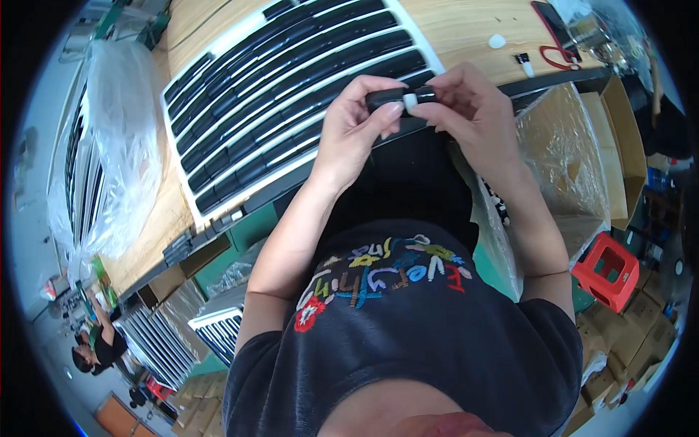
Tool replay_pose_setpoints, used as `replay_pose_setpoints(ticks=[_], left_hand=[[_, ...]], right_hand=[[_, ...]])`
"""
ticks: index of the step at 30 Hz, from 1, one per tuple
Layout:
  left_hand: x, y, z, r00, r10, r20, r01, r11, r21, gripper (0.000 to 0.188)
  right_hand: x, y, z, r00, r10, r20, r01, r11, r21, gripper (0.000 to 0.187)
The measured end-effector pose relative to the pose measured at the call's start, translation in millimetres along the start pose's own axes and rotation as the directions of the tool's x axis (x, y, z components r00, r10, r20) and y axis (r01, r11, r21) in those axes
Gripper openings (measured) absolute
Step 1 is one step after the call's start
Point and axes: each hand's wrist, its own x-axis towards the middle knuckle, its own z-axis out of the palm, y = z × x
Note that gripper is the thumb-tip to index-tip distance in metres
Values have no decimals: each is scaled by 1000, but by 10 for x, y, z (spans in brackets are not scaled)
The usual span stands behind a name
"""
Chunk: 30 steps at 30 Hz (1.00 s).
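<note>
My left hand (pixel 345 130) is closed around a small black tube (pixel 384 97), its fingers and thumb wrapped on the body. A white collar (pixel 410 100) shows at the tube's right end. The thumb and fingers of my right hand (pixel 480 116) pinch a short black piece (pixel 427 94) against that collar. The two black parts lie in one line, roughly level; whether they are joined I cannot tell. Just beyond my hands lies a white tray (pixel 185 182) with rows of similar glossy black tubes (pixel 277 98).
The tray lies on a wooden table (pixel 473 29). At the far right are red-handled scissors (pixel 557 58) and a small black-and-white piece (pixel 524 65). A plastic-lined carton (pixel 615 153) stands at right, near a red stool (pixel 608 272). Bagged trays (pixel 120 124) are at left; a person (pixel 102 342) is beyond.
</note>
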Motion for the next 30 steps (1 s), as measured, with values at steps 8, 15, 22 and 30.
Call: replay_pose_setpoints(ticks=[8,15,22,30], left_hand=[[-94,39,-4,1000,23,-6,-23,996,-91,26],[-137,95,37,999,45,-18,-47,991,-127,27],[-205,124,38,1000,0,-11,-3,944,-329,23],[-273,260,149,996,-24,82,46,961,-274,19]], right_hand=[[36,-123,109,999,35,22,-36,998,59,22],[147,-228,121,992,24,122,-44,984,171,10],[134,-192,212,995,-41,96,23,984,179,10],[371,-122,236,994,-111,-9,111,989,102,57]])
